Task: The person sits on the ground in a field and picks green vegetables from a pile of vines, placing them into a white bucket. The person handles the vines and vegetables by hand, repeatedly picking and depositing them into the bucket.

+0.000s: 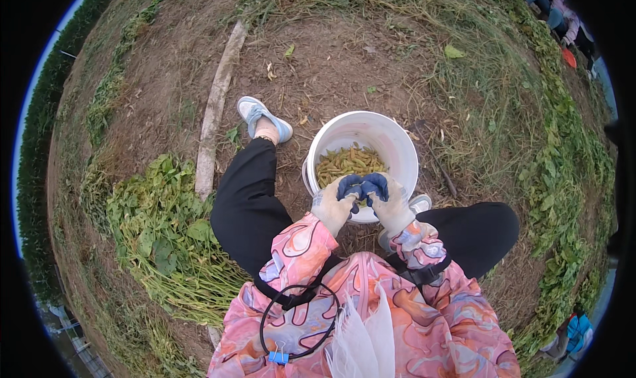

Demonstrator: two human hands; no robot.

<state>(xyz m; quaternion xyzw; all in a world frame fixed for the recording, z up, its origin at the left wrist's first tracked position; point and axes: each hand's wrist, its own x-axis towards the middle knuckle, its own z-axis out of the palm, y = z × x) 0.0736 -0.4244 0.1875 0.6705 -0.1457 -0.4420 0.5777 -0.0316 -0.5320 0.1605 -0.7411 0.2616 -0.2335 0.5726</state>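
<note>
Both my hands wear white work gloves with dark blue fingers and meet over the near rim of a white bucket (401, 136). My left hand (336, 202) curls its fingers inward, its tips against those of the other hand. My right hand (389, 201) is bent the same way, thumb and fingers pressed together. Whatever the fingertips pinch is too small or too covered to make out. Inside the bucket, a heap of yellow-green bean pods (351, 163) covers part of the bottom.
Left of my leg lies a pile of pulled bean plants (165, 239), beside a long wooden strip (218, 106). My shoe (264, 118) rests left of the bucket. Cut stalks (477, 113) cover the ground at right. Other people (560, 17) sit at the far right.
</note>
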